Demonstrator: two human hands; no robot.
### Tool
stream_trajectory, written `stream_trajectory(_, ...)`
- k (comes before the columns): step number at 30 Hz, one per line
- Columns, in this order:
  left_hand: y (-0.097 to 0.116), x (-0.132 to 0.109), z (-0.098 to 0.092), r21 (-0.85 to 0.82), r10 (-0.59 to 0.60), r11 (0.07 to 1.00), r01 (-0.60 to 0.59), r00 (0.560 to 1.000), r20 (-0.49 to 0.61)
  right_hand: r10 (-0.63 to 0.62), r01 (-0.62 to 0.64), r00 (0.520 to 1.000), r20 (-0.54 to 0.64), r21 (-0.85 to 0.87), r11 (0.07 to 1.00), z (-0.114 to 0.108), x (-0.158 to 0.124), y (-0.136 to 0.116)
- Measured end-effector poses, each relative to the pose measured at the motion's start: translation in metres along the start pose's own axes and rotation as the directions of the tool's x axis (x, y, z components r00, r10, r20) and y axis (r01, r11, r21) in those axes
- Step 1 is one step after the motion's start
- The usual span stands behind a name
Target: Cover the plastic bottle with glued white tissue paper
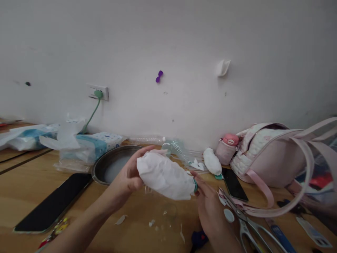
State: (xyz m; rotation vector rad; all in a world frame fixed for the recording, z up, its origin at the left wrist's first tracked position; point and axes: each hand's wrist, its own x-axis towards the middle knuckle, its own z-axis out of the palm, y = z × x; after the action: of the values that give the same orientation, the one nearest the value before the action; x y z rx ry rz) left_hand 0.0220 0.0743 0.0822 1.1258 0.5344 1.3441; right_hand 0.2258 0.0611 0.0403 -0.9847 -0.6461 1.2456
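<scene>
A white bundle (165,175), wrapped in damp-looking paper and roughly bottle-shaped, is held level above the table between my two hands. My left hand (129,175) grips its left end, thumb in front and fingers behind. At the other end, the fingers of my right hand (206,200) close on a small green part (195,185) that sticks out of the paper. What lies inside the wrapping is hidden. A second, similar white bundle (212,161) with a green bit at its base rests near the wall. Behind my left hand stands a metal bowl (98,171) of cloudy liquid.
Tissue packs (101,143) and a phone (54,203) lie on the left. Clear plastic bottle pieces (180,151) lie by the wall. To the right are a pink bag (276,161), another phone (234,184) and large scissors (243,218). Paper scraps (121,220) dot the wooden table.
</scene>
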Motion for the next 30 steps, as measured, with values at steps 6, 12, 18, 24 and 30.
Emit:
stream_trajectory(6,-0.001,-0.008,-0.003,0.148,0.005,0.988,-0.033,0.983,0.183,0.152,-0.149,0.988,0.024,-0.095,0.984,0.000,-0.001,0.009)
stream_trajectory(12,0.011,-0.008,0.001,0.237,-0.133,0.965,0.110,0.988,0.083,0.013,-0.014,1.000,-0.007,-0.110,0.994,-0.001,-0.001,0.005)
stream_trajectory(18,0.018,-0.008,0.007,0.200,-0.297,0.933,0.300,0.954,-0.045,-0.176,0.177,0.984,0.020,-0.129,0.976,-0.005,0.000,-0.005)
stream_trajectory(24,0.015,-0.005,0.009,0.167,-0.285,0.938,0.303,0.951,-0.121,-0.347,0.352,0.935,0.072,-0.305,0.885,-0.009,-0.005,-0.003)
stream_trajectory(30,0.011,-0.002,0.002,0.145,-0.303,0.938,0.314,0.948,-0.097,-0.514,0.515,0.847,0.137,-0.455,0.727,-0.001,-0.018,-0.012)
